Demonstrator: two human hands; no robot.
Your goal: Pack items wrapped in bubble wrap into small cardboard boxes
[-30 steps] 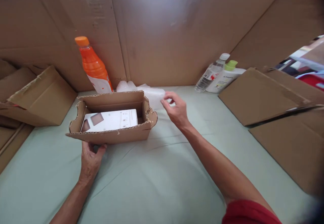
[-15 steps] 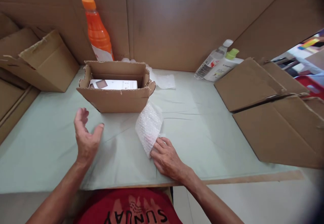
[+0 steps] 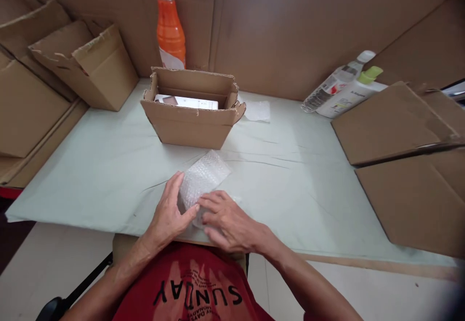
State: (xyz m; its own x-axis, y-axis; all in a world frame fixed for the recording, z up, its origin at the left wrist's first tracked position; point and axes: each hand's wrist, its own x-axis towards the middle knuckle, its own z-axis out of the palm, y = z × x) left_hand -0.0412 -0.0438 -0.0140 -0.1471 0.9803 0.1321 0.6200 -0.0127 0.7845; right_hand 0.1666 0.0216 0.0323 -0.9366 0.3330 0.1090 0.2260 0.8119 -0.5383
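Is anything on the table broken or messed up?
Yes, the open cardboard box behind the bubble wrap looks damaged: its top edges are ragged and torn-looking, especially at the right end.

At 12 o'clock I face a brown cardboard panel [image 3: 290, 30], and between 11 and 12 an orange bottle [image 3: 170, 33] rises before it, base hidden. Between 1 and 2 o'clock a clear bottle [image 3: 329, 86] with a white cap tilts beside a white bottle [image 3: 348, 97] with a green cap. Brown cartons [image 3: 105, 71] sit around 10 o'clock, other cartons [image 3: 394, 122] around 3.
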